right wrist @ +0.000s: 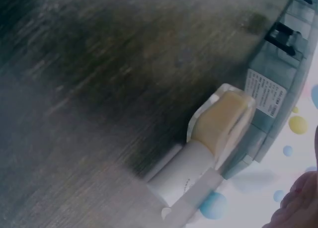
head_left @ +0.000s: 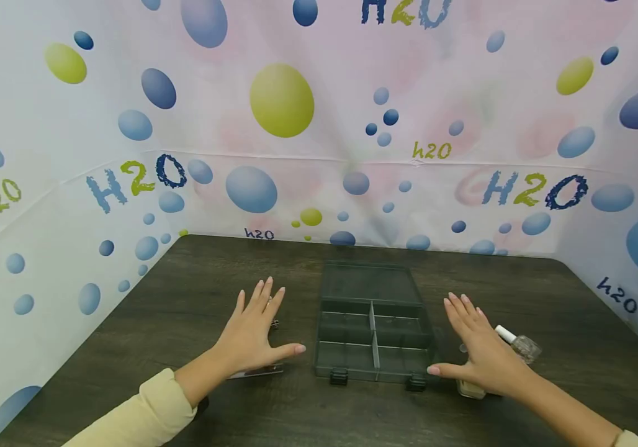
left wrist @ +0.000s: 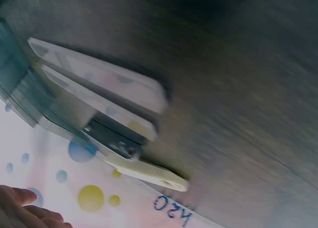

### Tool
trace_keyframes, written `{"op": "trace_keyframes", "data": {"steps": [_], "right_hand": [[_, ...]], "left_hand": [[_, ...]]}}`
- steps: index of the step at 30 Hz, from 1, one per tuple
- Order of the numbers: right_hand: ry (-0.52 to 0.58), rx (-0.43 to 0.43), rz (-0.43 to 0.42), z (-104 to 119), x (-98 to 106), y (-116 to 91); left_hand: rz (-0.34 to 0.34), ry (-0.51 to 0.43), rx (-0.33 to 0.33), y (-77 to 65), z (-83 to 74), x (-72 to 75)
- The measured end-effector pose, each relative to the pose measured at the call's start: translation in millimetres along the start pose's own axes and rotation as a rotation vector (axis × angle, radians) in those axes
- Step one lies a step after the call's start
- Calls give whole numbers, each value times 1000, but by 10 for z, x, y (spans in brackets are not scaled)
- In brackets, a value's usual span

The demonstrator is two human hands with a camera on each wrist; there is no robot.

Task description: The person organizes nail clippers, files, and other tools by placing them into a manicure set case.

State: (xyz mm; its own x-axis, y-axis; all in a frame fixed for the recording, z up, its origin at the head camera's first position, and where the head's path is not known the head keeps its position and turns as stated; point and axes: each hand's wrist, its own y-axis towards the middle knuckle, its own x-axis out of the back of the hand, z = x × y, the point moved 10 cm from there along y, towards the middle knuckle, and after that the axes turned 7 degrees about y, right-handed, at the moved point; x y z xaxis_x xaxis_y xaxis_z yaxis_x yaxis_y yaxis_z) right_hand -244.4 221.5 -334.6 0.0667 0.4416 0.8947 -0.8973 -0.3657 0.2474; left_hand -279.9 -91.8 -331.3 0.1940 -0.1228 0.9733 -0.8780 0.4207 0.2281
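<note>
An open, see-through dark compartment box (head_left: 375, 363) lies on the table, its lid folded back. My left hand (head_left: 254, 335) hovers to its left with fingers spread. Under and beside that hand lie two flat pale strips (left wrist: 104, 79), a metal nail clipper (left wrist: 117, 138) and a cream-handled item (left wrist: 151, 174), partly hidden in the head view. My right hand (head_left: 486, 354) is held out on the box's right, fingers straight and thumb near the front corner. Close to it are a beige nail polish bottle (right wrist: 221, 121) with a white cap and a clear polish bottle (head_left: 527, 349).
The dark wooden table (head_left: 229, 257) meets a white backdrop (head_left: 330, 124) with coloured dots at the back and both sides. Two dark latches, one a left latch (head_left: 339, 375), sit on the box's front edge. A label (right wrist: 266, 93) is stuck to its side.
</note>
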Motion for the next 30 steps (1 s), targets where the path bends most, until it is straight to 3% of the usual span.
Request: {"op": "trace_keyframes", "data": {"steps": [8, 15, 23, 30], "right_hand": [[146, -38, 68, 25, -108, 48], [144, -40, 103, 59, -155, 66], [149, -42, 157, 82, -198, 82], [179, -60, 230, 63, -245, 93]], "left_hand": [[-1, -60, 53, -19, 268, -31], [18, -109, 92, -8, 443, -78], [92, -162, 132, 7, 594, -147], [97, -159, 110, 33, 722, -219]]}}
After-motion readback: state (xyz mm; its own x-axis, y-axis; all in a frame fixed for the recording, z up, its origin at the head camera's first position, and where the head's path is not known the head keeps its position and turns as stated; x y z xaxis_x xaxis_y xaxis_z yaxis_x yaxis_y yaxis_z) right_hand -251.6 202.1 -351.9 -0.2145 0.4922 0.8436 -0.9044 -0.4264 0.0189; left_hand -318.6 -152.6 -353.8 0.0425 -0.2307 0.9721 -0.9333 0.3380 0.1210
